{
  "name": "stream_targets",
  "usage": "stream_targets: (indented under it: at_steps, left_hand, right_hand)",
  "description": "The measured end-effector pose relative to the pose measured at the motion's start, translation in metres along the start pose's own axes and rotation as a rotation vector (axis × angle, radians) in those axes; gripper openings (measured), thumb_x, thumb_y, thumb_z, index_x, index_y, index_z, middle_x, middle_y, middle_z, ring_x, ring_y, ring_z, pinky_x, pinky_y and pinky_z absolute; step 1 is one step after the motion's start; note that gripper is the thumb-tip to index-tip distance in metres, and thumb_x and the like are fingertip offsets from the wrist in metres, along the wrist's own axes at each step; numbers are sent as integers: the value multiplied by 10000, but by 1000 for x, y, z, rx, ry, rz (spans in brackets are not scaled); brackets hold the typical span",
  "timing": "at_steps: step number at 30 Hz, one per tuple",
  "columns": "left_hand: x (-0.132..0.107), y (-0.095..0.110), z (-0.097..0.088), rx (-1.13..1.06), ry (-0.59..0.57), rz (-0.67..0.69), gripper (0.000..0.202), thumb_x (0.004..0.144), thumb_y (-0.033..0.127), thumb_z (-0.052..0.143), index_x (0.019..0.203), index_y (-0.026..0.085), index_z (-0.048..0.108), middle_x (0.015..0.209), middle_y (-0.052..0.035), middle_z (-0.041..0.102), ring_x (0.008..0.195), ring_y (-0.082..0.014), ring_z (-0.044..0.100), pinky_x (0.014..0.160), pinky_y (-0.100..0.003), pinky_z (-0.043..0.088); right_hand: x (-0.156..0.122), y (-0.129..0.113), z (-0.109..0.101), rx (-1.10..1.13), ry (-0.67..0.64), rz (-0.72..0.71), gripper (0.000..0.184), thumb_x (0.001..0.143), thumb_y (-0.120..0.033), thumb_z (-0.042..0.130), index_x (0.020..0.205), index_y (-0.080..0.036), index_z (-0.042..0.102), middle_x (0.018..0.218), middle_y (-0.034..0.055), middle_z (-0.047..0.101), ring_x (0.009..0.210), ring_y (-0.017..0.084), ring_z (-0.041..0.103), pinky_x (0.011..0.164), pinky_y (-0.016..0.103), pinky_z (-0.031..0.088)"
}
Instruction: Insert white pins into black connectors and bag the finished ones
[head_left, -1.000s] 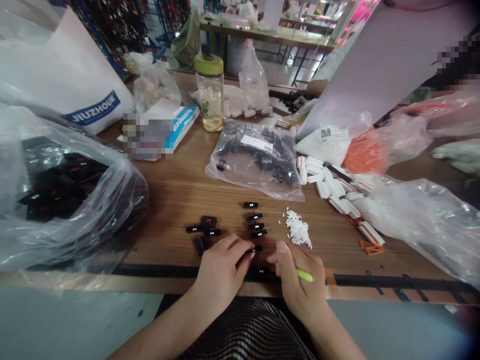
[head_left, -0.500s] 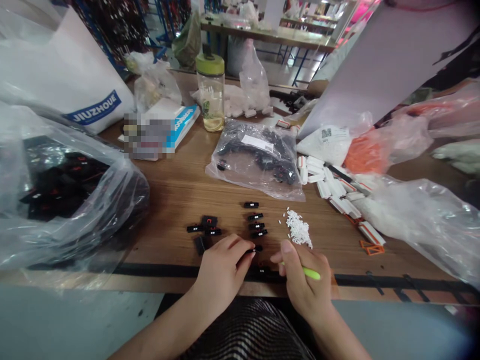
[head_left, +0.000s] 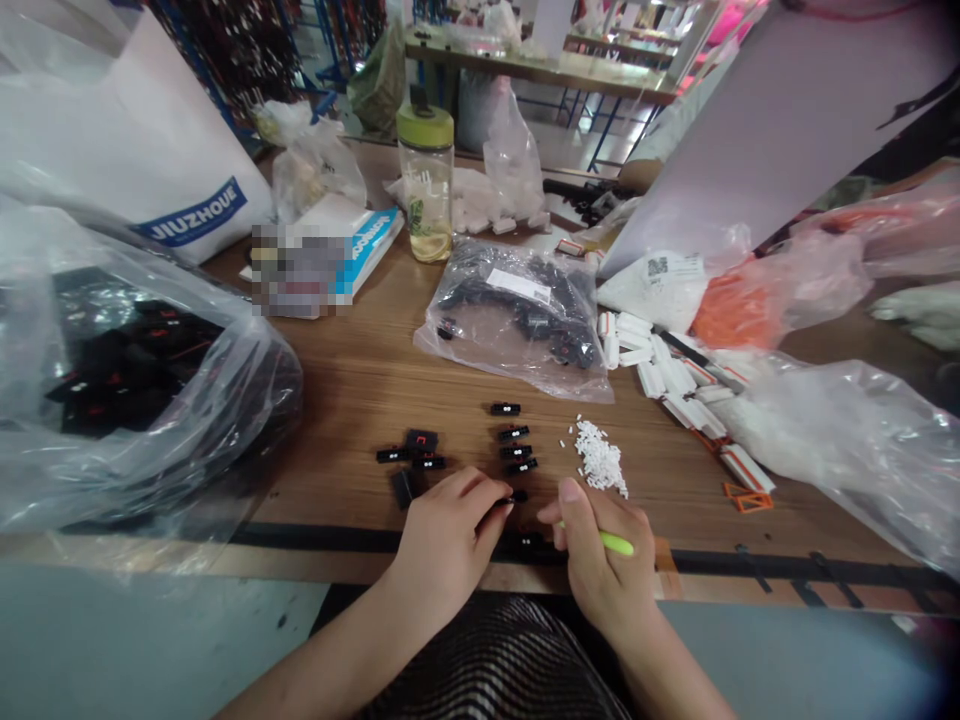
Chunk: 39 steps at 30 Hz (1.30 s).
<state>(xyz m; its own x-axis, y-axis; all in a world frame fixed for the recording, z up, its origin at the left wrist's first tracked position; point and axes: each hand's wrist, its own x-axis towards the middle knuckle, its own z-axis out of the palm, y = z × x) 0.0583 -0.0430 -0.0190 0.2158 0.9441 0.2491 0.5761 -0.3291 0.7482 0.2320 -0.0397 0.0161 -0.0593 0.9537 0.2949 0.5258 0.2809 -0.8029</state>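
My left hand (head_left: 448,530) is closed, pinching a small black plastic connector (head_left: 517,497) between thumb and fingers. My right hand (head_left: 609,552) grips a thin tool with a yellow-green handle (head_left: 616,543); its tip is hidden by the fingers. Another black connector (head_left: 531,541) lies between the hands on the table's dark edge strip. Just beyond them, several black connectors with white dots (head_left: 515,452) form a short column. To their right spreads a pile of tiny white pieces (head_left: 601,460). More black connectors (head_left: 422,440) sit left of the column, close to my left hand.
A large clear bag of black parts (head_left: 135,350) stands at left. Ahead lie a sealed bag of black parts (head_left: 517,310) and a green-lidded bottle (head_left: 425,185). White and orange parts (head_left: 667,370), plus plastic bags (head_left: 840,430), crowd the right side of the wooden table (head_left: 337,370).
My right hand has shifted slightly left, closer to my left hand, still gripping the tool. The left hand's pinch looks unchanged. The camera view has moved a little.
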Motion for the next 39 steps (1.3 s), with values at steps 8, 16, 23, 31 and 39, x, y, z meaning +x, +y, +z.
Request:
stream_targets:
  at_steps: [8,16,23,31,39]
  left_hand:
    - [1,-1,2,10,6,1,97,896,144,641,963,205,676,918,-15,683,822,-199,672,765,-369,561]
    - [0,-1,0,0,4,-3,107,900,144,642,975,214,672,917,-11,682,830,-199,668,767,-367,555]
    - [1,-2,2,4,8,-3,101,906,156,632,974,218,673,909,-11,682,821,-197,669,759,-364,556]
    - [1,-1,1,14,1,1,94,914,164,613,969,213,672,905,-21,682,820,-200,672,756,-366,562]
    - [1,0,1,15,-7,-2,101,910,157,622,973,214,675,900,-20,682,820,-207,671,755,-377,561]
  right_hand:
    - [3,-3,1,7,2,23,384,980,-237,498,631,-196,654,479,-51,529,434,74,516,497,211,393]
    - [0,-3,-3,-17,54,35,425,987,-253,478,604,-191,650,453,-51,525,403,65,507,459,196,387]
    - [1,-3,-1,-4,73,6,419,990,-241,466,615,-182,643,452,-51,518,399,66,506,453,196,394]
    - [1,-6,0,-12,105,19,445,992,-272,459,596,-183,642,437,-40,514,380,77,507,429,213,401]
    - [2,-4,1,-26,103,28,443,990,-274,463,597,-182,647,432,-40,518,376,75,503,421,199,396]
